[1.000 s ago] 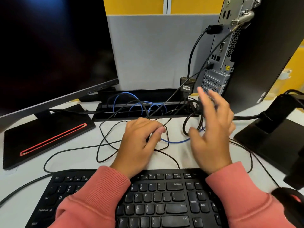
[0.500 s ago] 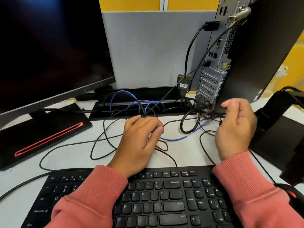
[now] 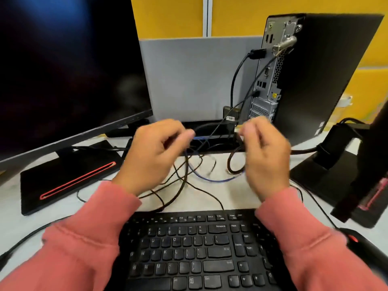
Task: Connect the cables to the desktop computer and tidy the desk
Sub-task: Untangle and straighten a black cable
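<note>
Both hands are raised above the middle of the counter (image 3: pixel 235 194), just behind the keyboard (image 3: pixel 195 250). The left hand (image 3: pixel 155 156) is seen with its fingers curled around thin black cables (image 3: pixel 180 185), which are lifted from the counter and hang in loops beneath it. The right hand (image 3: pixel 266 156) is blurred; its fingers are curled and appear pinched on a thicker dark cable (image 3: pixel 233 164) that drops in a loop below it, so both grips are clenched on wiring. A blue cable (image 3: pixel 214 180) lies on the counter between the two hands.

The desktop computer (image 3: pixel 315 76) stands upright at the back right of the counter, its rear panel turned toward the middle. A black cable (image 3: pixel 236 80) is plugged in near the top of that panel, and a thinner one is plugged in lower down. A black cable tray (image 3: pixel 212 131) is set along the back edge behind the hands. A dark monitor (image 3: pixel 67 70) stands at the back left on a flat black base (image 3: pixel 69 177). A black mouse (image 3: pixel 363 248) lies at the front right edge.
</note>
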The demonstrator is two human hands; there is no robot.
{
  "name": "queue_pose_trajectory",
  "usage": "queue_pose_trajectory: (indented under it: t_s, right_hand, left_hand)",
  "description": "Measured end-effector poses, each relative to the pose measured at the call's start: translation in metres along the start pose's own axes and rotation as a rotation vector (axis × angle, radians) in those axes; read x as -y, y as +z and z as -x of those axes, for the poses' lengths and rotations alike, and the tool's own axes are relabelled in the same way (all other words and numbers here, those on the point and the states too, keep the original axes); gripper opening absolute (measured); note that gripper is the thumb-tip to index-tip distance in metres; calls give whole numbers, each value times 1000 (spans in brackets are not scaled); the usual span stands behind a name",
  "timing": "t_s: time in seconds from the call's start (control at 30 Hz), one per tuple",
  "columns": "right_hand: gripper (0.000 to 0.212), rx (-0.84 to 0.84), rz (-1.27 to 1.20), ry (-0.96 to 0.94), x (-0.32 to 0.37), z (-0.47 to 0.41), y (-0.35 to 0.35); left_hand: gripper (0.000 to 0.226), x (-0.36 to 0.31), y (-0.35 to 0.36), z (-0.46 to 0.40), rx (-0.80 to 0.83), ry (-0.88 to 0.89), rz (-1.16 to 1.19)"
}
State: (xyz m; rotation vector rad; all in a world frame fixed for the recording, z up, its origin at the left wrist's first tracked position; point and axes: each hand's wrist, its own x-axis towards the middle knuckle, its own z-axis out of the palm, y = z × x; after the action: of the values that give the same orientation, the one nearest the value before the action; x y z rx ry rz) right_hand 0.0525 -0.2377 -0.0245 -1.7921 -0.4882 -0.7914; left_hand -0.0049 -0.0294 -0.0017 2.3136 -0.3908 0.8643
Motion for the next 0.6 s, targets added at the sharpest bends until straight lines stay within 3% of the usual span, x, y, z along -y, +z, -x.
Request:
queue_pose_trajectory:
  t_s: [0.1,0.23,0.3,0.37,0.47,0.6]
  right_hand:
    - [27,-231,-47,197,13,-35,-19]
    - [25,-3,-53,33,49,-40,-9]
    - [24,136,-99,-43,70,-38,-5]
    - [23,221,-187,-84,88,-45,-10]
    - [25,231,-347,-100,113,-64,-28]
    - [26,148,-427,-113,135,-86,-48]
  left_hand:
    - [35,13,-28,-14,-50,-138,89]
    - [17,-7,-22,-21,116,-192,326]
    - [46,-25,-13,-26,215,-166,315]
    - [50,-39,-9,-32,293,-165,294]
    - [13,-45,-12,-37,360,-172,203]
    - [29,-31,-20,-32,424,-239,177]
